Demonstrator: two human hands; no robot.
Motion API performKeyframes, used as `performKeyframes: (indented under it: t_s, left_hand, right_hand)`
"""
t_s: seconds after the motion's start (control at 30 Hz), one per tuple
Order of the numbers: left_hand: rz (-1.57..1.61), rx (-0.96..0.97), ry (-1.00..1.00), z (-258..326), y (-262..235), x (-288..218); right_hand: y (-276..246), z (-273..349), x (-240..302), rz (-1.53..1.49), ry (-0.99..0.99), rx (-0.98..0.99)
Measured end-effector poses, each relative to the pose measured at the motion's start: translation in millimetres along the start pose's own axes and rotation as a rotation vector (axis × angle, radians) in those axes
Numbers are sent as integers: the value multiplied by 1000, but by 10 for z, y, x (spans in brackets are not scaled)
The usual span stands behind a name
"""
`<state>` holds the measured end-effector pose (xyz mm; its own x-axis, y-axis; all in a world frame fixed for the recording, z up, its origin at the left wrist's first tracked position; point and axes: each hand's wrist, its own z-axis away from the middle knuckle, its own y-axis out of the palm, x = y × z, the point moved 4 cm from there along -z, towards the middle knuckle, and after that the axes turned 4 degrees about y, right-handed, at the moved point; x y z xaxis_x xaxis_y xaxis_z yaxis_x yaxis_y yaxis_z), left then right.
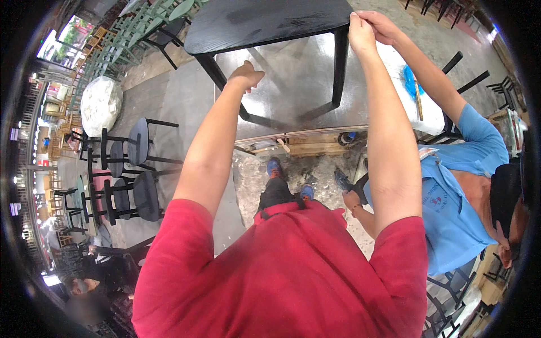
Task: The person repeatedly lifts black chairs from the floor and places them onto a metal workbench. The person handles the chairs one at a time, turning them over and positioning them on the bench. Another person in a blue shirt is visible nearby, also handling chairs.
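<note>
A black table (265,22) with black legs stands on a shiny metal surface (298,79) in front of me. My right hand (360,32) grips the table top's near right corner, above the right leg (339,67). My left hand (246,76) is curled around the table's left leg (209,63), just below the top. A co-worker in a blue shirt (451,208) stands at my right, with one hand (382,25) on the same corner next to mine. My red shirt fills the lower part of the view.
Black stools (138,169) stand stacked at the left, with a white wrapped bundle (101,104) and green chairs (121,39) behind them. Wooden planks (304,145) edge the metal surface. Rough grey ground lies by my blue shoes (274,167). A white box (425,104) sits at the right.
</note>
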<state>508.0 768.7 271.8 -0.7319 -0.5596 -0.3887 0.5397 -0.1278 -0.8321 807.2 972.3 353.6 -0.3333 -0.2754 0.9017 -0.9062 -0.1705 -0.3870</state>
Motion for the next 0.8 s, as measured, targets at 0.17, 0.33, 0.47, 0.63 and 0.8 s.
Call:
performKeyframes:
  t_s: [0.17, 0.33, 0.47, 0.63, 0.8]
  left_hand:
    - [158, -33, 163, 350, 702, 268]
    - [424, 167, 24, 1157, 2247, 1474]
    - [359, 375, -315, 1933, 3159, 2415]
    - [523, 419, -431, 2535, 3599, 2752]
    - [272, 260, -252, 2508, 3824, 2798]
  right_hand:
    - [247, 679, -60, -416, 115, -165]
    - [984, 2468, -1194, -765, 514, -91]
    - [1199, 4069, -2586, -201, 832, 347]
    - [873, 4626, -2851, 75, 983, 667]
    - [743, 4781, -3021, 61, 1110, 635]
